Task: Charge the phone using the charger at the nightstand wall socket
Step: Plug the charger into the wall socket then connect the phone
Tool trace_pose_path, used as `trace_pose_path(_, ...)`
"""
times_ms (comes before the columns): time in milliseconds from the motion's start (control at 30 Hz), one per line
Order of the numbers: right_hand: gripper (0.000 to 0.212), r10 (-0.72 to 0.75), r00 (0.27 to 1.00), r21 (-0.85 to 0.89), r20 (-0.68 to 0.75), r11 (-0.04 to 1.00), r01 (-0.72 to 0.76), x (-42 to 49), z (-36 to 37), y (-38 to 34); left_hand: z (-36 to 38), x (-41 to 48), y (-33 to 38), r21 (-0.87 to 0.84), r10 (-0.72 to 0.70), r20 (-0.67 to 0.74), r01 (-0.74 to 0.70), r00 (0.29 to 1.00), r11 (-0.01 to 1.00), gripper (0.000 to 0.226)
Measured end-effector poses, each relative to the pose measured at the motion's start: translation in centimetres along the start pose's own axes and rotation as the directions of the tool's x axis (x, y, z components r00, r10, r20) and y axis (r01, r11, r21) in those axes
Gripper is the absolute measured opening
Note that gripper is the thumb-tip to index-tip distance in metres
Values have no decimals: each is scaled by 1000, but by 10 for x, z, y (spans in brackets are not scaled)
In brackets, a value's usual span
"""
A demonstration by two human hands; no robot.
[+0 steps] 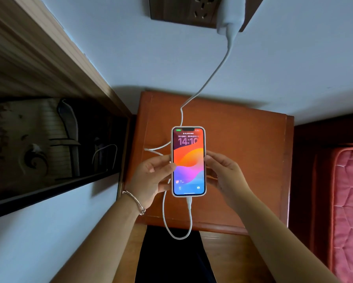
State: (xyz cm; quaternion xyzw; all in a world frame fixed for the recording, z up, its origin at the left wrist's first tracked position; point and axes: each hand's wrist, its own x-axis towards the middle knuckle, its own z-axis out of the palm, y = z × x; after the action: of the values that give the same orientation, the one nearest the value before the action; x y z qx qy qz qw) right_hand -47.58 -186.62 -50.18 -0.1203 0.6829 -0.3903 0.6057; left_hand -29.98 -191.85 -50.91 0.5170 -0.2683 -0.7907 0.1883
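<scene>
Holding the phone [189,160] above the desk [243,144], both hands grip its long edges. The left hand [151,178] pinches the left edge, thumb at the screen margin and fingers behind. The right hand [224,176] curls round the right edge. The phone's long axis runs away from the person, with the top end toward the wall and the port end toward the person. The screen faces up, lit, and reads 14:10. Contact between phone and desk cannot be told. The white cable [204,86] is seated in the bottom port, loops past the near desk edge and passes behind the phone. It then climbs the wall to the charger [230,15], which is plugged into the socket [183,11].
</scene>
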Motion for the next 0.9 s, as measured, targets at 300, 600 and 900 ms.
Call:
trace_pose_path(300,15,-77,997,75,-5,994,77,-13,3,-25,9,-8,30,26,47,51,-48,998,998,20)
trace_pose_path(600,17,-13,996,77,-90,997,20,0,0,6,7,2,1,6,5,-10,-5,1000,1000,22)
trace_pose_path(900,18,37,974,25,-224,999,-33,9,-5,24,9,16,-17,138,37,-120,-20,992,990,18)
